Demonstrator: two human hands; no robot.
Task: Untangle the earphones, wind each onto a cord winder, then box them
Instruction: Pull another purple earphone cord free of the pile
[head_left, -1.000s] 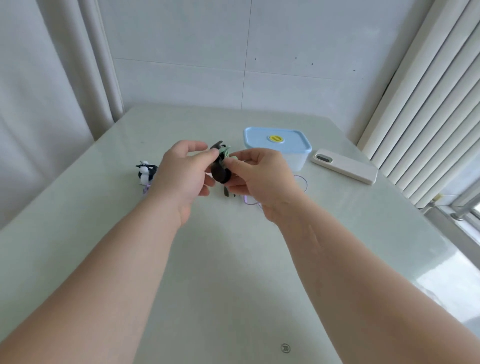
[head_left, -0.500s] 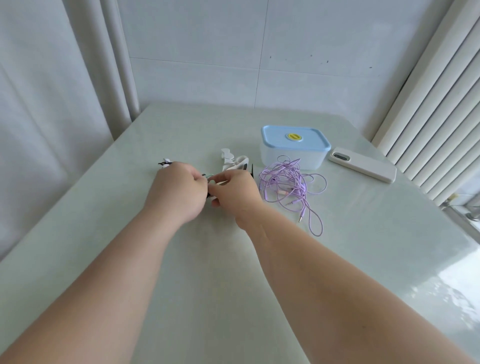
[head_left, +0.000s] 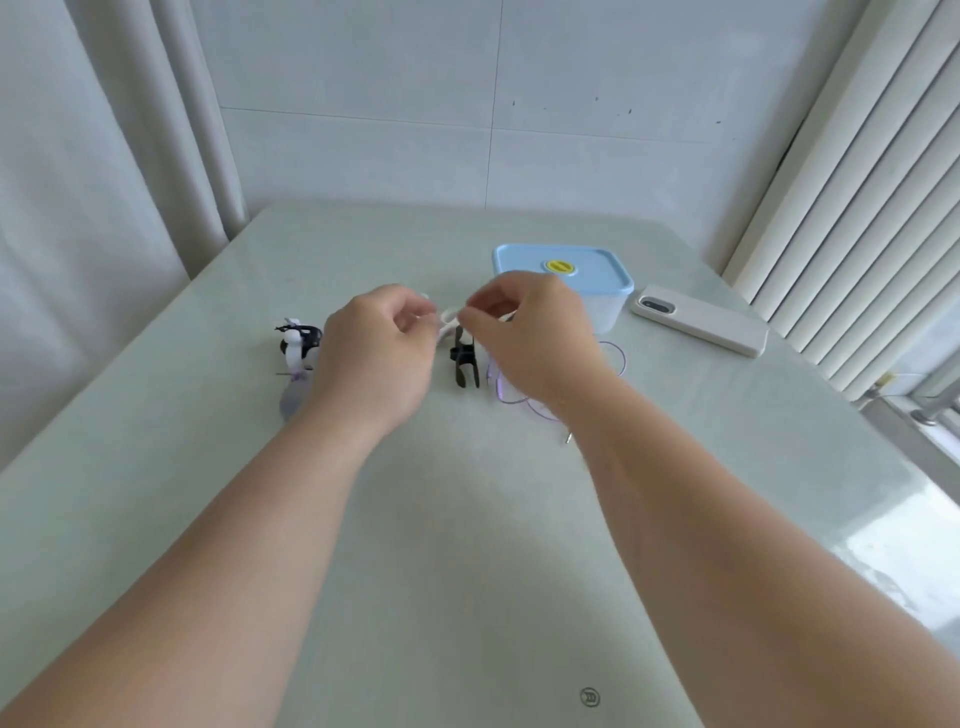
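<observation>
White cord winder (head_left: 448, 318) now lifted, pinched between left hand (head_left: 379, 358) and right hand (head_left: 530, 343); half a second ago it lay on table (head_left: 467, 519). Purple earphones (head_left: 511, 399) under right wrist. Box (head_left: 519, 260) just behind; table edges well apart.

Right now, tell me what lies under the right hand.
Purple earphone cable loops out from beneath the right hand, which pinches a white winder, onto the table beside a black winder. The hand hides the rest.
</observation>
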